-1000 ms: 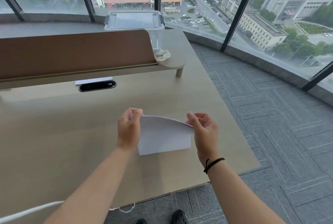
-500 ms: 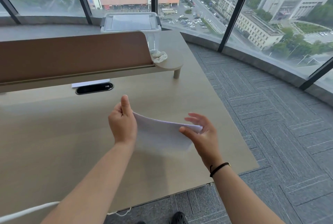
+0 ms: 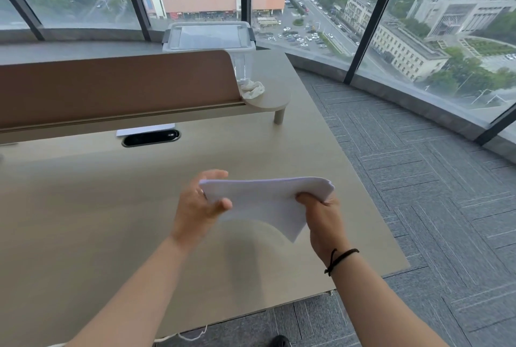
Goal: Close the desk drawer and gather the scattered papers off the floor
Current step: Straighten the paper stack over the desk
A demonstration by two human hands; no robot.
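Head view, the only 1 here: the papers [image 3: 265,204] are off the floor and held in the air just above the table [image 3: 111,207], a thin white stack whose long axis runs left to right between the 2 hands, its top edge bowed upward and 1 lower corner drooping toward the person. At the stack's right end the right hand [image 3: 325,218] has its fingers [image 3: 305,197] curled tight, pinching that end firmly, so this hand carries the load. At the left end the left hand [image 3: 199,207] is loosely spread, palm turned toward the stack, thumb in front of the near corner and the other fingertips behind the top edge; it seems to touch and steady the papers, not clamp them. Both hands are equally near, 1 per end. Judging from this, the coming move is squaring the stack or laying it flat on the table directly below, which turns on lowering the long edge level so the drooping corner does not fold under. No drawer shows in this view, so its state cannot be told, and the visible carpet [image 3: 418,179] to the right carries no loose sheets.
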